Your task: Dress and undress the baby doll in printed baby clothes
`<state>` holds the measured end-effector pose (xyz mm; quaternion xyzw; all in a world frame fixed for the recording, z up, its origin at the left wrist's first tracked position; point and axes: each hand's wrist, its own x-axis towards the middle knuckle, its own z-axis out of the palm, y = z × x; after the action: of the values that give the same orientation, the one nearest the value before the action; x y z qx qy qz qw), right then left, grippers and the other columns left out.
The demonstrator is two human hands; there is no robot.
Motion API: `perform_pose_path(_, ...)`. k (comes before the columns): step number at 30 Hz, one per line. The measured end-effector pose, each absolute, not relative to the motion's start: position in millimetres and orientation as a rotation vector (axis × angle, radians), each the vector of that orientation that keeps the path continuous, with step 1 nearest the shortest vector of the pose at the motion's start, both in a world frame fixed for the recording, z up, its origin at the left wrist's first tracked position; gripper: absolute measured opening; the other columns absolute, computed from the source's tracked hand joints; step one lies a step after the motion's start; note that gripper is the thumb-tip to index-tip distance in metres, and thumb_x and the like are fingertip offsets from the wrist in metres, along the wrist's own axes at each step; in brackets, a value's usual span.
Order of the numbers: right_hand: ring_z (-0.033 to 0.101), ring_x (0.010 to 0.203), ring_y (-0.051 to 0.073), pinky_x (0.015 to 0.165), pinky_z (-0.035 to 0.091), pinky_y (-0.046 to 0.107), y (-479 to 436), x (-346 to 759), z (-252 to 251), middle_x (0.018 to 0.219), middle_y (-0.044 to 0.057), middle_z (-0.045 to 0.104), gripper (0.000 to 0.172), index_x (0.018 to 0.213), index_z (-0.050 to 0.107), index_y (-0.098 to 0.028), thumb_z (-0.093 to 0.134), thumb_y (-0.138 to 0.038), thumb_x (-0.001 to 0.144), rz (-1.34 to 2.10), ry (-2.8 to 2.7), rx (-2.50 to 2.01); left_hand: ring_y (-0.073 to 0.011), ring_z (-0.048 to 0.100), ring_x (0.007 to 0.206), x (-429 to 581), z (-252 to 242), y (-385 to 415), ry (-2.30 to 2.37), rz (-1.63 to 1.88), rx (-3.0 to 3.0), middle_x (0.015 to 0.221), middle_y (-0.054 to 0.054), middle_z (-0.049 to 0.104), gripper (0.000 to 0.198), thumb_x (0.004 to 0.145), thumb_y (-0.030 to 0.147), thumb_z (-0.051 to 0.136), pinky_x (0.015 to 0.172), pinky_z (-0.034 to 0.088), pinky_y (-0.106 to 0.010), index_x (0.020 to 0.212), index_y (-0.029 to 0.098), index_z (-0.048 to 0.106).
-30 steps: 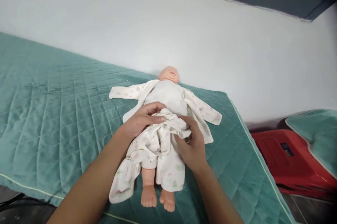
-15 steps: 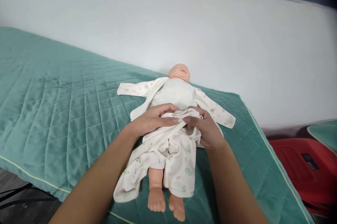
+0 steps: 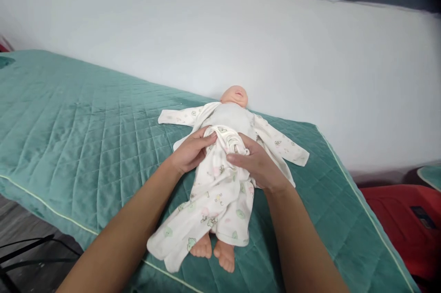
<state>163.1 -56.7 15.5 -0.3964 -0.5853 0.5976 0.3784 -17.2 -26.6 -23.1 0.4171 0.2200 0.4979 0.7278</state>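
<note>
A baby doll lies on its back, head toward the wall, its feet toward me. Its white printed shirt is spread open, sleeves out to both sides, over a pale grey torso. White printed baby pants cover its legs, with the bare feet showing below the hems. At the waistband's left side, my left hand pinches the cloth between thumb and fingers. My right hand grips the bunched waistband on the right, its fingers partly hidden behind the fabric.
A green quilted cover lies under the doll, with a pale piped edge. Behind it rises a white wall. A red plastic object stands low at the right. Black metal legs show at the lower left.
The waistband has been drawn up higher over the doll's belly, and the pants' front now lies flatter. The doll's feet have shifted, with less of the legs showing. My left hand has moved slightly upward.
</note>
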Motion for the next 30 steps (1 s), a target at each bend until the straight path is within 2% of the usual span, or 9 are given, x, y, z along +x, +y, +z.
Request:
perform_pose_path(2,0.063,0.099,0.024,0.082,0.05,0.033,-59,161,18,0.11,0.003,0.068,0.045,0.115,0.064,-0.022,0.078,-0.031,0.074,1.444,-1.665,-1.092,-0.0163,0.065,0.074,-16,-24,-27,0.535,1.143,0.916,0.087,-0.006,0.072,0.036,0.074,0.037,0.078,0.07,0.05,-0.025,0.1,0.013,0.07)
perform_pose_path(5,0.064,0.099,0.024,0.084,0.05,0.035,-60,159,17,0.107,0.003,0.07,0.035,0.111,0.067,-0.023,0.075,-0.031,0.078,1.408,-1.74,-1.175,-0.0146,0.063,0.072,-17,-24,-28,0.604,1.168,0.937,0.086,-0.005,0.071,0.036,0.074,0.037,0.078,0.069,0.049,-0.024,0.099,0.013,0.071)
perform_pose_path(11,0.067,0.091,0.023,0.082,0.053,0.035,-56,164,7,0.1,0.003,0.071,0.034,0.112,0.065,-0.023,0.074,-0.03,0.08,1.562,-1.271,-0.897,-0.0132,0.061,0.072,-21,-11,-35,0.622,0.97,1.136,0.085,-0.005,0.07,0.042,0.077,0.052,0.072,0.065,0.047,-0.022,0.094,0.013,0.071)
perform_pose_path(16,0.066,0.086,0.021,0.075,0.053,0.031,-54,165,6,0.094,0.005,0.07,0.028,0.104,0.065,-0.02,0.073,-0.034,0.081,1.579,-1.253,-0.888,-0.0144,0.061,0.073,-29,-8,-37,0.613,0.675,1.349,0.082,-0.003,0.07,0.035,0.063,0.035,0.086,0.065,0.047,-0.022,0.087,0.013,0.073)
perform_pose_path(20,0.065,0.086,0.02,0.073,0.052,0.03,-57,163,11,0.098,0.004,0.069,0.033,0.11,0.065,-0.021,0.072,-0.038,0.082,1.54,-1.449,-0.947,-0.0165,0.064,0.074,-26,-21,-36,0.536,0.873,1.064,0.085,-0.008,0.072,0.044,0.065,0.041,0.084,0.069,0.05,-0.025,0.096,0.011,0.073)
perform_pose_path(23,0.065,0.086,0.021,0.076,0.053,0.031,-61,162,18,0.092,0.002,0.071,0.04,0.113,0.067,-0.022,0.077,-0.034,0.076,1.537,-1.735,-1.034,-0.0167,0.064,0.065,-24,-25,-38,0.522,0.978,0.92,0.078,-0.01,0.072,0.047,0.064,0.045,0.084,0.062,0.05,-0.026,0.092,0.009,0.073)
perform_pose_path(25,0.066,0.094,0.023,0.082,0.053,0.033,-65,163,22,0.097,0.002,0.072,0.04,0.112,0.069,-0.022,0.079,-0.032,0.074,1.544,-1.882,-1.09,-0.0162,0.064,0.061,-23,-23,-42,0.539,1.028,0.878,0.074,-0.009,0.072,0.043,0.065,0.042,0.083,0.059,0.049,-0.025,0.091,0.009,0.073)
perform_pose_path(27,0.065,0.101,0.025,0.087,0.052,0.036,-67,164,22,0.105,0.003,0.072,0.04,0.112,0.069,-0.022,0.078,-0.032,0.075,1.583,-1.897,-1.08,-0.0155,0.064,0.06,-23,-20,-47,0.557,1.051,0.847,0.074,-0.009,0.073,0.039,0.068,0.039,0.082,0.059,0.05,-0.024,0.092,0.009,0.073)
perform_pose_path(30,0.066,0.099,0.025,0.087,0.052,0.037,-66,168,18,0.104,0.006,0.072,0.043,0.115,0.068,-0.019,0.077,-0.031,0.075,1.648,-1.704,-0.978,-0.0174,0.067,0.065,-20,-14,-58,0.535,1.058,0.818,0.081,-0.01,0.074,0.038,0.073,0.037,0.079,0.064,0.053,-0.026,0.097,0.008,0.072)
